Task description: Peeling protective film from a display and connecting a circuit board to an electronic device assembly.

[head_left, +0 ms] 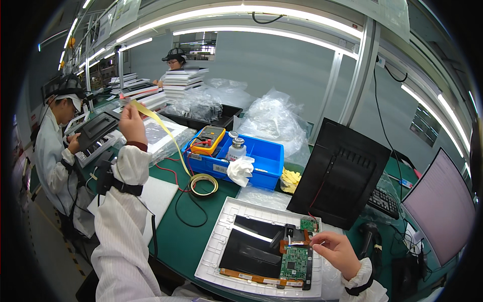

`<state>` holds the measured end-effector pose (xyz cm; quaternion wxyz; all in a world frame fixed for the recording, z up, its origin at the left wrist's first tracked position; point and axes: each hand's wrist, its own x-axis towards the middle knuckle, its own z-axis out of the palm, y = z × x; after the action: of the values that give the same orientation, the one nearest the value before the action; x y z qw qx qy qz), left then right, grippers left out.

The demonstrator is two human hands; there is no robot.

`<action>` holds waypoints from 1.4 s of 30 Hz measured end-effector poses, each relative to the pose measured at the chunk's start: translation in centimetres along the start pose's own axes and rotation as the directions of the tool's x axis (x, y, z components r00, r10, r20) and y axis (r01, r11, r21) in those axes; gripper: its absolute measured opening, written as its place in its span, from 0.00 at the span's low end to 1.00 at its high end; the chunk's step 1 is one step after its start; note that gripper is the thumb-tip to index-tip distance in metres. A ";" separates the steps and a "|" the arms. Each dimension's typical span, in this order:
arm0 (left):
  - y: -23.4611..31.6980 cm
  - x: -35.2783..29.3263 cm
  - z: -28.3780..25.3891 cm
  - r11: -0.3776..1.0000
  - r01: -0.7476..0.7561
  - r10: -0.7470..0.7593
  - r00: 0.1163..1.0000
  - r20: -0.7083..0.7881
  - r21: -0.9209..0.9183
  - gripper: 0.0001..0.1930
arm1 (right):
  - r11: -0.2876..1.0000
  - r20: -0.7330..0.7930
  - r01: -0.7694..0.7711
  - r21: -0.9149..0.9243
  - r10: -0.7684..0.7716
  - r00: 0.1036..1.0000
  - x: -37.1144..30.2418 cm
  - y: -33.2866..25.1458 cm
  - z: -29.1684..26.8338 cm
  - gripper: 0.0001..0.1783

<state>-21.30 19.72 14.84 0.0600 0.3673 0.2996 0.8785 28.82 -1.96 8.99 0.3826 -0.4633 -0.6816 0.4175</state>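
Note:
My left hand [132, 124] is raised at the left, pinching the free end of a strip of yellow tape [160, 120]. The strip runs slanting down to a tape roll [204, 185] lying on the green table. In front of me lies a white frame [214, 259] with a dark panel and a green circuit board [296, 262] in it. My right hand [338, 253] is at the board's right edge, thumb and forefinger together beside an orange ribbon cable [304, 240]. Whatever is between those fingertips is too small to make out.
A blue bin [269, 157] holds a yellow multimeter [208, 140], a bottle [236, 149] and white tissue [241, 170]. A black panel [338, 173] leans behind the frame. At right stand a monitor [443, 206] and keyboard [382, 203]. A co-worker [60, 146] handles a dark panel on the left.

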 end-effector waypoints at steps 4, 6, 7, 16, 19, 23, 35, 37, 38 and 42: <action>9.4 -4.8 4.8 0.924 -0.368 0.383 0.894 0.234 -0.104 0.07 | 0.996 -0.059 0.094 0.005 -0.094 0.994 0.9 -1.8 -0.5 0.09; 11.4 -9.7 7.0 0.904 -0.425 0.401 0.801 0.444 -0.048 0.07 | 0.988 -0.115 0.133 0.075 -0.124 0.986 1.1 -2.7 -0.9 0.09; 12.0 -12.9 7.9 0.893 -0.449 0.396 0.741 0.542 -0.038 0.07 | 0.985 -0.143 0.140 0.103 -0.124 0.982 1.2 -3.0 -1.1 0.09; 13.3 -28.2 9.2 0.808 -0.417 0.437 -0.050 0.898 -0.416 0.24 | 0.967 0.048 0.034 0.253 -0.047 0.998 3.1 -2.1 1.8 0.12; 13.3 -29.1 9.9 0.809 -0.460 0.368 -0.086 0.926 -0.365 0.27 | 0.977 0.023 -0.019 0.214 0.014 1.000 2.6 -1.5 1.5 0.13; 13.0 -30.8 10.5 0.804 -0.487 0.314 -0.139 0.939 -0.341 0.30 | 0.962 0.007 -0.058 0.266 0.058 0.998 2.1 -0.7 0.6 0.12; 12.1 -32.6 10.3 0.995 0.072 -0.055 -0.160 0.986 0.067 0.10 | 0.982 -0.135 0.176 -0.067 -0.184 0.974 -0.2 2.6 -0.2 0.04; 11.9 -33.0 9.9 0.996 0.032 -0.079 -0.189 0.979 0.086 0.07 | 0.994 -0.107 0.107 -0.009 -0.108 0.988 -0.7 2.7 0.4 0.04; 12.0 -33.0 9.7 0.996 0.036 -0.077 -0.190 0.979 0.086 0.07 | 0.998 -0.073 0.040 0.049 -0.036 0.997 -1.0 2.7 0.6 0.03; 12.6 -33.0 9.0 0.970 0.129 -0.166 -0.267 0.949 0.206 0.07 | 0.985 -0.067 -0.077 0.154 0.088 0.994 -1.7 2.7 1.7 0.03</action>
<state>10.10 3.12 6.88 0.3748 0.8774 0.1894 0.2320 28.56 -3.31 5.69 0.4237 -0.4757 -0.6138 0.4663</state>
